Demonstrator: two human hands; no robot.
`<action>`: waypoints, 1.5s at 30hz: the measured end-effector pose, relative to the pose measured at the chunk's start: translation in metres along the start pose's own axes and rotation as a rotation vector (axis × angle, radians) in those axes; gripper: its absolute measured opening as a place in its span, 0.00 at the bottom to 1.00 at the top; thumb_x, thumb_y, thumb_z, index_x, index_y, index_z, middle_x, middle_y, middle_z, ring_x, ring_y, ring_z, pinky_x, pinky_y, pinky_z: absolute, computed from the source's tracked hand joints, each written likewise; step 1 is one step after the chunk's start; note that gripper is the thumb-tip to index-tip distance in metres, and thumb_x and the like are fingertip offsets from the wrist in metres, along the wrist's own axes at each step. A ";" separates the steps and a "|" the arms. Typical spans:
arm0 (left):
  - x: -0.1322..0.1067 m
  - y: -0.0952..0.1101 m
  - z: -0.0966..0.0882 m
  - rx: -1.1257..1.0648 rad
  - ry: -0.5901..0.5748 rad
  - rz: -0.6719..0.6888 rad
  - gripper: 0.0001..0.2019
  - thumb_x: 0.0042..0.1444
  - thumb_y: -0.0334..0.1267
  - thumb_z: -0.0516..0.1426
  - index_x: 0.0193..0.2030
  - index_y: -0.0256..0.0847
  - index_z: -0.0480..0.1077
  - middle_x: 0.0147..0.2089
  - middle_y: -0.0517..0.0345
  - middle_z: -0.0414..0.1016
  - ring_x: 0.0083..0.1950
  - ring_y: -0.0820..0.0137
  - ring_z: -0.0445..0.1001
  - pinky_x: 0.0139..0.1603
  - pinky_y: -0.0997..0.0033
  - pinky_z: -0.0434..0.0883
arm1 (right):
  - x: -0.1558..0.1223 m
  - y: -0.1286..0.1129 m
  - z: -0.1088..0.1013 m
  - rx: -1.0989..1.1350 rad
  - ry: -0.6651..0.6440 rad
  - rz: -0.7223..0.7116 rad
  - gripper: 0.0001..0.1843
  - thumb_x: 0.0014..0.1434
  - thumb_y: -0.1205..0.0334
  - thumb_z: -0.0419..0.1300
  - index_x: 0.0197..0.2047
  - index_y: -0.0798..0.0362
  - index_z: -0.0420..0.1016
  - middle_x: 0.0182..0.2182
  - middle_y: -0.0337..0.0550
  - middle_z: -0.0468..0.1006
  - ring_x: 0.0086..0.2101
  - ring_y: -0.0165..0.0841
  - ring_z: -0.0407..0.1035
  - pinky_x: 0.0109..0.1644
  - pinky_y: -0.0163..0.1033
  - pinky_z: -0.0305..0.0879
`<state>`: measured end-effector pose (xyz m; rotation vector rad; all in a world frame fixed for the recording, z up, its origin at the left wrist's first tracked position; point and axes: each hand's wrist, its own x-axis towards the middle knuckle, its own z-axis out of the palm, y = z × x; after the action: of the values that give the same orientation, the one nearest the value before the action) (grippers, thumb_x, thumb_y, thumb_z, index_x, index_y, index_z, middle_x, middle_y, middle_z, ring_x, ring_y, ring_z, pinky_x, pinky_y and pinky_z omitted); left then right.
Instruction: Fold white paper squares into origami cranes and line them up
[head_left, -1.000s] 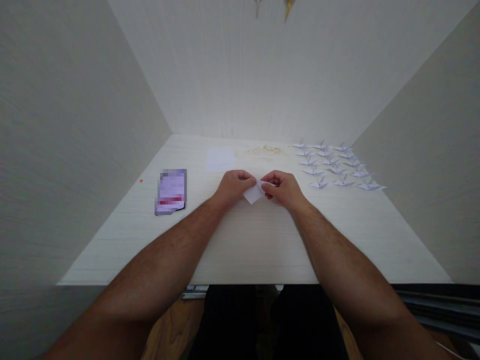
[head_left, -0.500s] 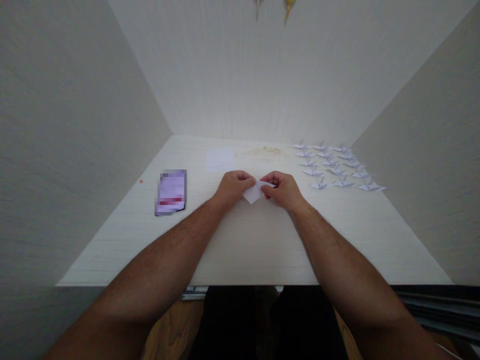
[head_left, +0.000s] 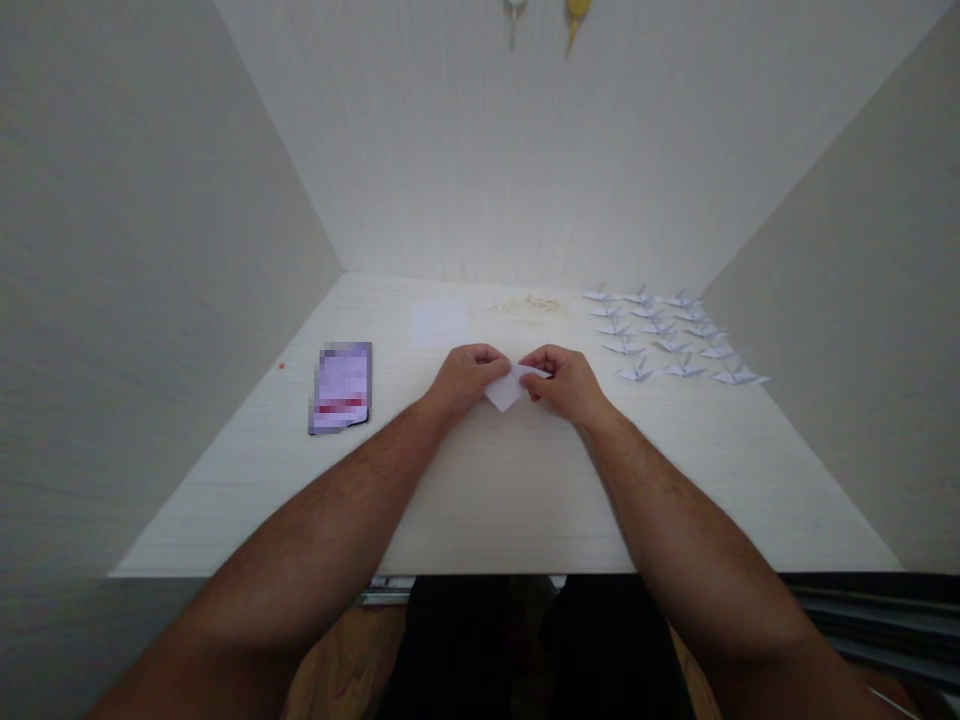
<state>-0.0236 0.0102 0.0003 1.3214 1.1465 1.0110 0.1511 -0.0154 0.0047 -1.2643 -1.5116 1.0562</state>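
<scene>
A small folded piece of white paper (head_left: 503,394) is held between my two hands above the middle of the table. My left hand (head_left: 471,378) pinches its left side between thumb and fingers. On the other side, my right hand (head_left: 561,378) grips the right corner, with the thumb pressed on top. The paper's lower point faces me, and parts of it are covered by my fingers. Beyond my left hand lies a flat stack or sheet of white paper (head_left: 440,323).
Several folded white paper cranes (head_left: 660,328) stand in rows at the back right. A phone-like device (head_left: 342,388) with a blurred screen lies to the left, near a tiny orange speck (head_left: 282,366). Brownish marks (head_left: 541,302) show near the back wall (head_left: 480,150).
My hands stay almost in place, still pinching the folded paper. The whole view has shifted slightly, with the table a little lower in the picture.
</scene>
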 end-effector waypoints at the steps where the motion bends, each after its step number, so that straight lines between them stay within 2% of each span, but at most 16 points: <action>1: 0.000 0.001 0.000 -0.025 -0.019 -0.007 0.08 0.43 0.40 0.63 0.28 0.37 0.73 0.25 0.60 0.73 0.25 0.75 0.68 0.26 0.74 0.63 | 0.000 -0.001 0.000 0.009 0.000 0.001 0.10 0.46 0.64 0.64 0.35 0.54 0.75 0.22 0.36 0.76 0.20 0.26 0.68 0.23 0.31 0.63; 5: -0.002 0.005 -0.002 -0.064 -0.115 -0.046 0.09 0.40 0.37 0.64 0.30 0.37 0.73 0.26 0.60 0.73 0.26 0.73 0.69 0.27 0.74 0.63 | -0.001 -0.002 0.000 0.060 -0.009 -0.009 0.12 0.46 0.63 0.66 0.37 0.53 0.74 0.24 0.35 0.77 0.21 0.26 0.68 0.24 0.31 0.62; 10: -0.007 0.009 -0.003 0.129 -0.179 -0.004 0.11 0.44 0.42 0.65 0.29 0.37 0.74 0.25 0.59 0.73 0.25 0.74 0.67 0.25 0.75 0.60 | -0.001 0.001 0.001 0.055 -0.041 -0.029 0.16 0.47 0.58 0.68 0.38 0.53 0.73 0.23 0.35 0.76 0.21 0.26 0.68 0.24 0.32 0.62; 14: -0.008 0.010 -0.003 0.170 -0.154 0.054 0.11 0.45 0.44 0.64 0.28 0.37 0.74 0.24 0.60 0.72 0.24 0.75 0.66 0.24 0.76 0.60 | -0.001 0.000 0.001 0.050 -0.019 -0.021 0.17 0.46 0.56 0.69 0.38 0.53 0.74 0.21 0.34 0.76 0.20 0.26 0.68 0.23 0.31 0.62; 18: -0.007 0.010 -0.004 0.236 -0.100 0.089 0.09 0.46 0.42 0.63 0.27 0.38 0.73 0.24 0.60 0.71 0.24 0.75 0.66 0.24 0.76 0.60 | 0.000 -0.003 0.001 0.065 -0.006 0.069 0.13 0.48 0.56 0.69 0.33 0.54 0.74 0.18 0.36 0.75 0.19 0.27 0.69 0.22 0.32 0.64; 22: -0.006 0.011 -0.005 0.272 -0.064 0.093 0.08 0.46 0.41 0.61 0.26 0.38 0.73 0.23 0.61 0.70 0.23 0.75 0.64 0.23 0.76 0.59 | 0.002 -0.004 -0.001 0.073 0.002 0.132 0.09 0.51 0.60 0.67 0.29 0.54 0.72 0.17 0.38 0.76 0.17 0.26 0.68 0.21 0.31 0.63; 29: -0.008 0.014 -0.002 0.255 -0.051 0.082 0.07 0.45 0.40 0.61 0.26 0.38 0.73 0.22 0.62 0.69 0.22 0.76 0.64 0.21 0.76 0.59 | 0.002 -0.001 -0.004 0.042 0.030 0.105 0.07 0.51 0.64 0.66 0.27 0.55 0.72 0.17 0.38 0.76 0.17 0.25 0.68 0.20 0.28 0.59; 35: -0.007 0.013 -0.004 0.235 -0.043 0.074 0.07 0.45 0.40 0.62 0.26 0.38 0.72 0.22 0.62 0.69 0.22 0.76 0.64 0.21 0.76 0.59 | 0.002 -0.007 -0.005 0.160 0.014 0.206 0.08 0.49 0.66 0.70 0.26 0.57 0.74 0.17 0.40 0.77 0.18 0.27 0.71 0.21 0.29 0.65; 40: -0.007 0.011 -0.006 0.232 -0.038 0.055 0.07 0.45 0.40 0.62 0.26 0.37 0.72 0.21 0.63 0.68 0.21 0.76 0.63 0.20 0.76 0.57 | 0.002 -0.007 -0.005 0.217 -0.003 0.269 0.05 0.55 0.69 0.65 0.28 0.57 0.74 0.21 0.44 0.80 0.22 0.30 0.75 0.24 0.31 0.72; 45: -0.005 0.009 -0.005 0.234 -0.037 0.056 0.08 0.45 0.40 0.62 0.26 0.37 0.72 0.21 0.63 0.68 0.21 0.76 0.63 0.21 0.76 0.58 | 0.004 -0.002 -0.007 0.159 0.034 0.300 0.07 0.52 0.70 0.68 0.26 0.57 0.74 0.20 0.44 0.80 0.21 0.30 0.75 0.24 0.31 0.72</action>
<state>-0.0291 0.0061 0.0102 1.5580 1.2338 0.9086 0.1570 -0.0111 0.0084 -1.4153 -1.2098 1.3130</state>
